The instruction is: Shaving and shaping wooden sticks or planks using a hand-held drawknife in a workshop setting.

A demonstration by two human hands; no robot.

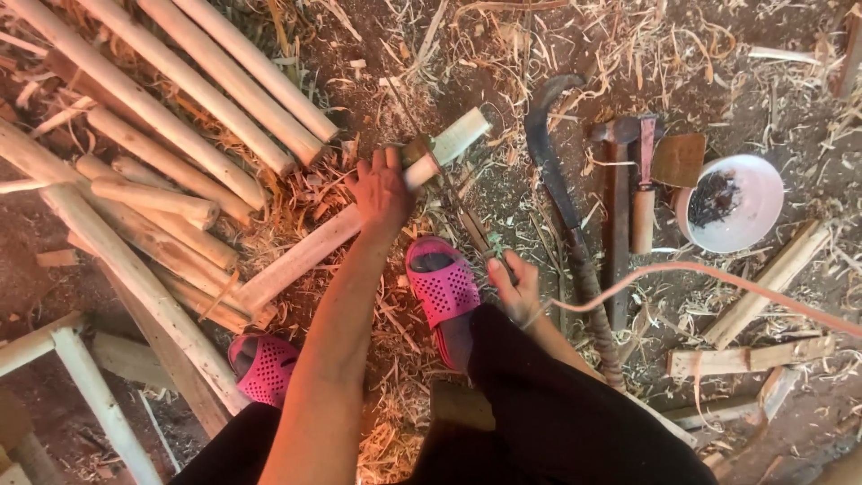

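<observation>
My left hand (382,190) presses on a peeled pale wooden pole (359,220) that lies slanting across the ground, its cut end up near the middle. My right hand (514,289) grips the handle of a thin tool whose shaft (453,202) runs up to the pole by my left hand; its working end is hidden there. A long pale strip (718,283) curves away to the right from that hand. My feet wear pink perforated slippers (442,283); the right one sits just below the pole.
Several peeled poles (180,108) are piled at the left. A curved-blade knife (557,193), a hammer (620,216), a small hatchet (651,175) and a white bowl (750,202) lie at the right. Wood shavings and offcuts (745,359) cover the dirt.
</observation>
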